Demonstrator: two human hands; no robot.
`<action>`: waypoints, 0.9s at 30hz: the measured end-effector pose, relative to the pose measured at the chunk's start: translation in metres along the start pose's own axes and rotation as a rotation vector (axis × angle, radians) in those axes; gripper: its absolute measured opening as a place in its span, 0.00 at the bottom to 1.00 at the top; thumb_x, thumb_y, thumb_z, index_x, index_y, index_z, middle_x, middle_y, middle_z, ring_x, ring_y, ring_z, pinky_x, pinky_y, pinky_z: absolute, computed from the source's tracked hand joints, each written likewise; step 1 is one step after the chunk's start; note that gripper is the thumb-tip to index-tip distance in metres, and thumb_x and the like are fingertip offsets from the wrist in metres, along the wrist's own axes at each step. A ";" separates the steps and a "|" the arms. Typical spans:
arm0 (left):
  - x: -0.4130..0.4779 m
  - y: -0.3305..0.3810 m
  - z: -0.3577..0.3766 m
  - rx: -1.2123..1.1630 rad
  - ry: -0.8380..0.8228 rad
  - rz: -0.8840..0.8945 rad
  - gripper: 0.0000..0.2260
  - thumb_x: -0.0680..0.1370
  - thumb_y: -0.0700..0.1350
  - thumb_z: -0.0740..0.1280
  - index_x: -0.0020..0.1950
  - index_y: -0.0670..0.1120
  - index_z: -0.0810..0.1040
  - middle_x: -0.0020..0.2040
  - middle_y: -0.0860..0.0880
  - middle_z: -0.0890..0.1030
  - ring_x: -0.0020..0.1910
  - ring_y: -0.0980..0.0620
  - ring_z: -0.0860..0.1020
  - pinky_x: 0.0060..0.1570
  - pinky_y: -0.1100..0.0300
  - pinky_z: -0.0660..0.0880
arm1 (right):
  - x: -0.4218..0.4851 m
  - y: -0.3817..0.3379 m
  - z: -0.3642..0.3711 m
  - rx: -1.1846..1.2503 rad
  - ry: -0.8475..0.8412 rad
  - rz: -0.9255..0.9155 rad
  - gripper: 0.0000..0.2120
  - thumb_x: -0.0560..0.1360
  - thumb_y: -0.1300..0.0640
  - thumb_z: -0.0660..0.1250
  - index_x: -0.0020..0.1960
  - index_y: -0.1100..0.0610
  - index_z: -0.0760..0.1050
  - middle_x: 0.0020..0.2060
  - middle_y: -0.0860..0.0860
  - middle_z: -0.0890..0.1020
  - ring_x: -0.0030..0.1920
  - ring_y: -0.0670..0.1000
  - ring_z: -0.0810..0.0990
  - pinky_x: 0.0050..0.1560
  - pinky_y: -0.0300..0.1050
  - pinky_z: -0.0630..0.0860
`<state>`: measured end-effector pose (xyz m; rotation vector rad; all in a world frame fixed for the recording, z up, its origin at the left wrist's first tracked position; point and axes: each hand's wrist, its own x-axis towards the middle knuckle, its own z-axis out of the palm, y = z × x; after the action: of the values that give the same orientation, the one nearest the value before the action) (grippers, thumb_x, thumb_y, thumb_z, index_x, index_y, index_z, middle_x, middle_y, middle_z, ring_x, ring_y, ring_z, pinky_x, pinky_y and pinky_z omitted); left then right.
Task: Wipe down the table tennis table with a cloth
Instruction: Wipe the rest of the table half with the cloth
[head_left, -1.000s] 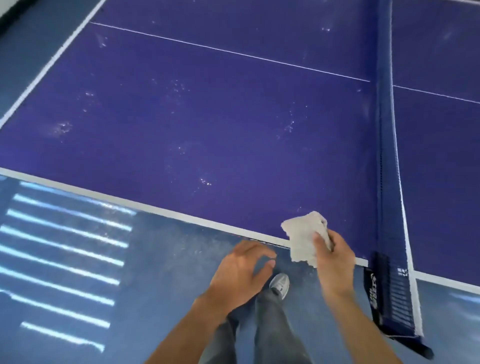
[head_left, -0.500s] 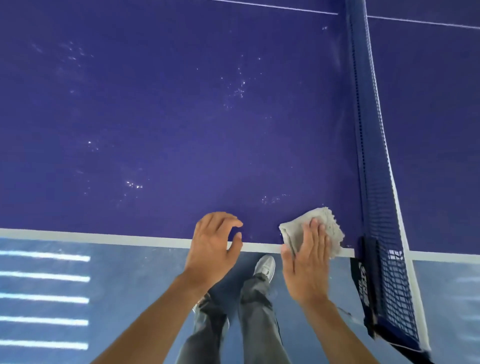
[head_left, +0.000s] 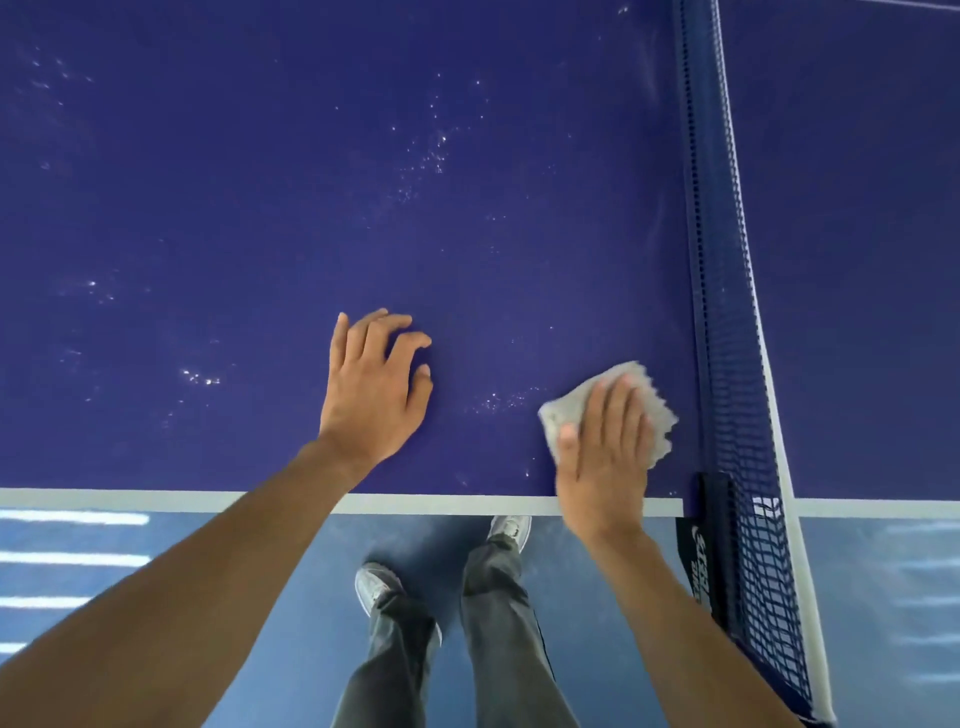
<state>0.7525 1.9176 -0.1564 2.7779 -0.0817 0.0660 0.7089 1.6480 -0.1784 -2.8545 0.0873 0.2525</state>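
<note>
Right hand (head_left: 605, 447), fingers flat, presses cloth (head_left: 649, 402) onto bench (head_left: 260, 208) beside net (head_left: 727, 312); left hand (head_left: 374, 389), fingers spread, likely braces.

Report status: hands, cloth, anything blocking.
Right hand flat on cloth, pressing it to table. Left hand empty, fingertips at table. Net close beside cloth; white specks unwiped.

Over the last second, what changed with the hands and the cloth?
The right hand, which gripped the cloth bunched at the edge of the table, has laid it flat and slid it further in beside the net, pressing with straight fingers. The left hand moved from off the edge to over the surface, fingers loosely curled. The net and the white specks stayed as they were.
</note>
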 end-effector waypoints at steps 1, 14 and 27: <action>0.009 0.000 0.003 0.012 -0.008 0.015 0.13 0.81 0.46 0.63 0.62 0.44 0.80 0.67 0.43 0.77 0.72 0.39 0.72 0.78 0.36 0.56 | -0.017 0.002 0.004 -0.041 -0.014 -0.108 0.33 0.86 0.43 0.37 0.84 0.62 0.48 0.83 0.63 0.50 0.83 0.63 0.48 0.82 0.62 0.47; 0.031 -0.016 0.019 0.130 -0.107 0.117 0.20 0.82 0.53 0.56 0.67 0.45 0.76 0.71 0.44 0.72 0.73 0.40 0.69 0.79 0.37 0.55 | 0.048 0.014 -0.008 0.006 0.036 0.257 0.37 0.83 0.38 0.36 0.82 0.61 0.38 0.83 0.62 0.44 0.84 0.62 0.43 0.82 0.61 0.41; 0.036 -0.016 0.020 0.138 -0.132 0.084 0.22 0.81 0.52 0.55 0.70 0.46 0.77 0.71 0.45 0.72 0.73 0.40 0.69 0.79 0.39 0.55 | 0.055 0.033 -0.022 -0.071 -0.005 0.188 0.34 0.86 0.41 0.43 0.84 0.62 0.51 0.82 0.66 0.54 0.82 0.67 0.54 0.81 0.67 0.52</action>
<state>0.7904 1.9239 -0.1783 2.9130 -0.2362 -0.0948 0.7640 1.6085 -0.1760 -2.9173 0.3534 0.3067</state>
